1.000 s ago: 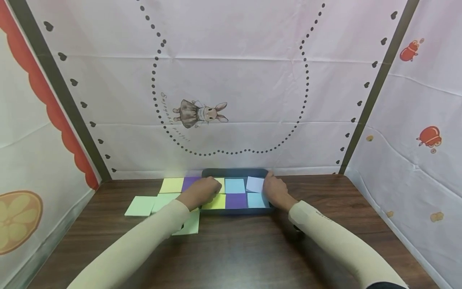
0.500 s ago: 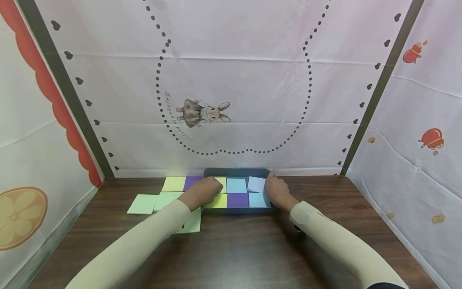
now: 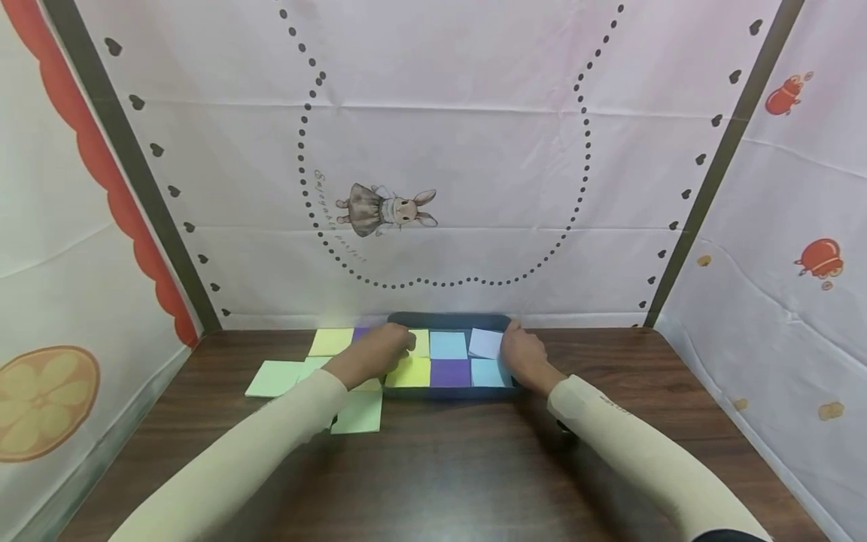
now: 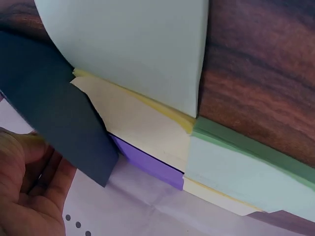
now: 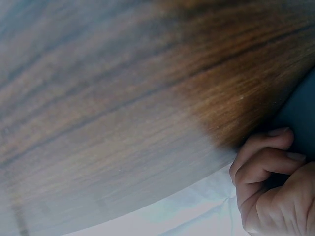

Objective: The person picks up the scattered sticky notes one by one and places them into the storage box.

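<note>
Hands gripped a dark, shallow tray [image 3: 448, 321] at the table's [image 3: 460, 467] far edge, tiled with yellow, blue, purple and lavender paper squares [image 3: 450, 358], the left hand [image 3: 376, 352] apparently curled on its left end, the right hand [image 3: 524, 355] on its right rim.
</note>
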The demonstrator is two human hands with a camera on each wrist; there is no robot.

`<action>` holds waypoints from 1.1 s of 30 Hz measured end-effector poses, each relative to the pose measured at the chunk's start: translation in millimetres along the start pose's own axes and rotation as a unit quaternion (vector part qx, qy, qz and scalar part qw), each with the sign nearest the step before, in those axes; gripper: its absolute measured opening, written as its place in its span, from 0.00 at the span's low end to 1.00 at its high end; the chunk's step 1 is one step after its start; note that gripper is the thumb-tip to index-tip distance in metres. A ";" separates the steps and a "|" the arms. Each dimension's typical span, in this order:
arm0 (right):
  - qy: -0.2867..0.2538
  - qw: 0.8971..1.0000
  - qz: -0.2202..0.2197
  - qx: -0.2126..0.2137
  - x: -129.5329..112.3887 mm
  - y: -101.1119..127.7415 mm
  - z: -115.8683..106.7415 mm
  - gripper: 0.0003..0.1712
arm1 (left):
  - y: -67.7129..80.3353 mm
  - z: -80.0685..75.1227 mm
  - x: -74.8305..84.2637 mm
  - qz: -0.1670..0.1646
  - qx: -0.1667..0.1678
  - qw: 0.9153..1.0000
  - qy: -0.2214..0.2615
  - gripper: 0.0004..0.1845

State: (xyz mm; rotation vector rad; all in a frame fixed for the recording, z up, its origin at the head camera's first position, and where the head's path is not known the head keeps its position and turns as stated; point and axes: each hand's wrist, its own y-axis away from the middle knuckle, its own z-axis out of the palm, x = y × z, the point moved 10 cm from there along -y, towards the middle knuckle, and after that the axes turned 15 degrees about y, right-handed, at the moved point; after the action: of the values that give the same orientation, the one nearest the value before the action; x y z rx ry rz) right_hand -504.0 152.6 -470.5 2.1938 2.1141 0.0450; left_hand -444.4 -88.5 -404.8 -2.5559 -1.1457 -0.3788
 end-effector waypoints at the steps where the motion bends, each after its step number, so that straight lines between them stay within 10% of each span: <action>1: 0.000 1.000 0.000 0.000 0.0 0.2 -0.2 0.24 | 1.2 -1.2 -0.3 -0.001 0.000 1.000 0.003 0.07; 14: -0.006 1.000 0.010 -0.003 0.7 3.7 -1.2 0.24 | 25.7 -43.2 -20.1 -0.007 0.079 0.997 0.024 0.11; 33: -0.020 1.000 0.010 -0.012 1.8 4.3 -2.2 0.24 | 115.5 -77.4 -152.4 -0.205 0.025 0.978 0.035 0.12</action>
State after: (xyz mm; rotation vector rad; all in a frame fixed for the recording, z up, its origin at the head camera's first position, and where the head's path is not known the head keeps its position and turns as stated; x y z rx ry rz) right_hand -499.9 154.4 -468.1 2.1826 2.0605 0.0268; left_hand -463.8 -293.8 -409.3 -2.2315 -1.6338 -0.5210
